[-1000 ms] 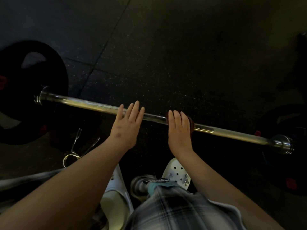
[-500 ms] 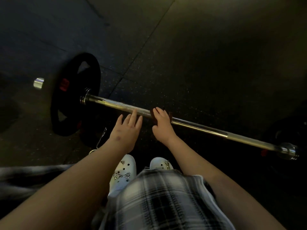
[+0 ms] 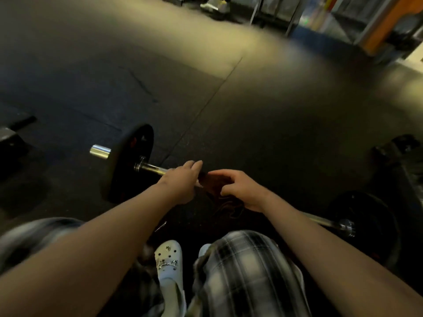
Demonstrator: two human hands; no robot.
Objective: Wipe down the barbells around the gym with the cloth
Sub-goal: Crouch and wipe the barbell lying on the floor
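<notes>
Head view: a white clog (image 3: 168, 266) stands just short of the barbell (image 3: 151, 167). At the barbell's middle the right hand (image 3: 242, 191) pinches the dark cloth (image 3: 215, 181) with curled fingers. The left hand (image 3: 183, 181) lies beside it, fingers straight, grasping nothing. Beyond the barbell stretches rubber floor (image 3: 251, 106).

No writing can be read anywhere; the red marks on the black plate (image 3: 124, 170) of the barbell (image 3: 152, 168) are too blurred.

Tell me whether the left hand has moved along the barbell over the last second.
Yes. The left hand has shifted along the barbell toward the black weight plate at the person's left end of the bar.
</notes>
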